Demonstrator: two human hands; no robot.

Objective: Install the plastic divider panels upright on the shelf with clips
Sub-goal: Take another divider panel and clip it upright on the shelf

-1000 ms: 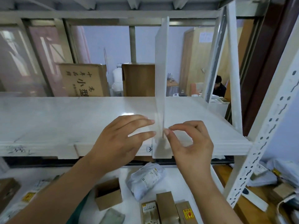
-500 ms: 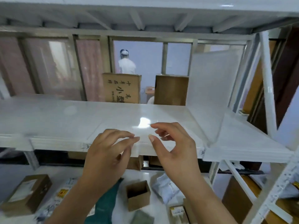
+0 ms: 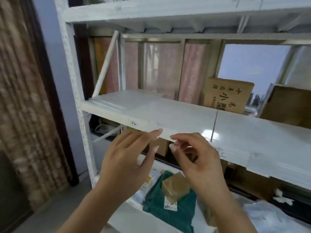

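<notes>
Empty hands (image 3: 127,158) before shelf (image 3: 176,115)

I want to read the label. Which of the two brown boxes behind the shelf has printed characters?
The left cardboard box, standing beside the pink panels, shows dark printed characters on its front. The right box is plain brown.

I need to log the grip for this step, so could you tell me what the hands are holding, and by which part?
Nothing can be told for certain: left hand looks empty; right hand pinches near the shelf edge, too blurred to tell.
</notes>
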